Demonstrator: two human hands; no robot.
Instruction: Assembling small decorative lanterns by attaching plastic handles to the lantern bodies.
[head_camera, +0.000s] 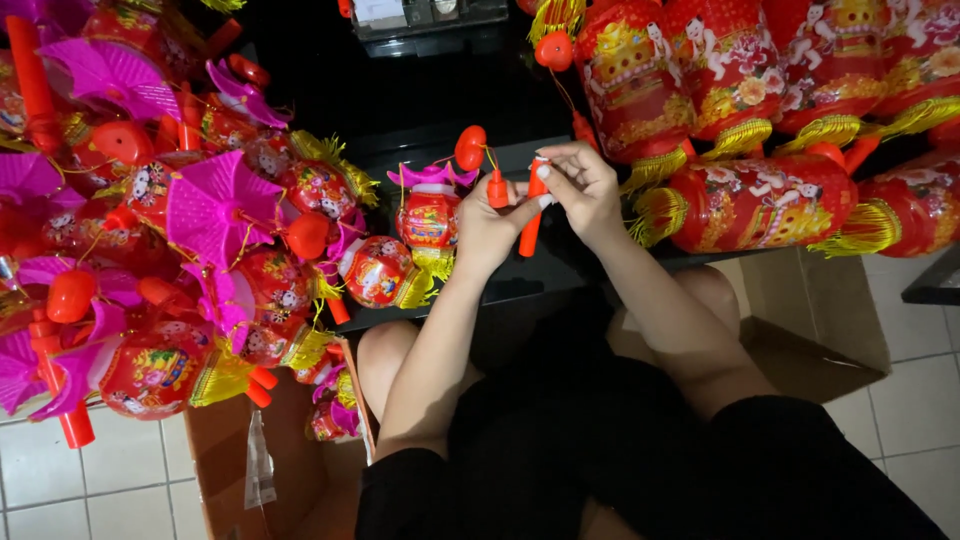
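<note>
The person's right hand (585, 185) is pinching the top end of a red plastic stick handle (531, 225) between thumb and fingertips, closed on it, while the left hand (490, 225) is gripping the same handle lower down from the other side, so that the stick is standing nearly upright between the two hands just above the near edge of the dark surface (440, 130). A thin cord is running from the handle's top to a small orange cone piece (497, 189) and a round red cap (470, 147), and below them a small red lantern (428, 215) with a pink roof and yellow tassels is hanging just beside the left hand. Judging from this, that lantern is looking built but its handle is being fitted or adjusted, so this piece is not yet finished. Farther out, toward the left edge of the surface, a heap of small lanterns (200, 230) with pink fan tops and red handles is lying piled together, seemingly complete. Along the far right edge, a row of larger red lanterns (750, 200) with gold fringe is resting well apart from the hands. Below, an open cardboard box (230, 450) is standing on the tiled floor (90, 490) near the person's knees, holding a few more small lanterns.
</note>
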